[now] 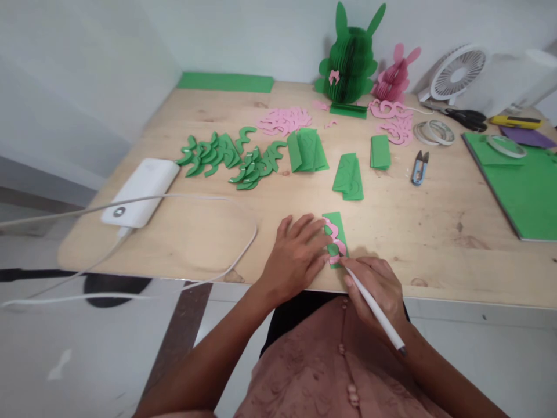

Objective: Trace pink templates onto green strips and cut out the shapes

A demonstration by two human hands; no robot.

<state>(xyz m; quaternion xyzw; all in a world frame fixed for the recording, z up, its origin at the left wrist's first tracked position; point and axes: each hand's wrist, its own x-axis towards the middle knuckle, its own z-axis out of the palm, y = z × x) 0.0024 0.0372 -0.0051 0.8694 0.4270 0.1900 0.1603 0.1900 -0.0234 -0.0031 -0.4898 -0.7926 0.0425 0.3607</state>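
Note:
A green paper rectangle [342,223] lies near the front edge of the table, with a curvy pink paper cutout [339,246] on top of it. My left hand [298,252] rests flat from the left, its fingers spread and the fingertips touching the papers. In my right hand [380,287] is a white pen [374,307], tilted, with its tip at the right edge of the pink cutout. Just beyond lie folded green paper pieces [349,177] with curved outlines drawn on them.
Green cutouts [209,154] and pink cutouts [285,121] lie in piles. Thread snips [420,168], tape rolls [439,133], scissors [463,118] and a yellow cutter [516,122] are at right. A power bank [141,193] with a cable sits left; paper rabbits [348,64] and a fan [456,72] stand behind.

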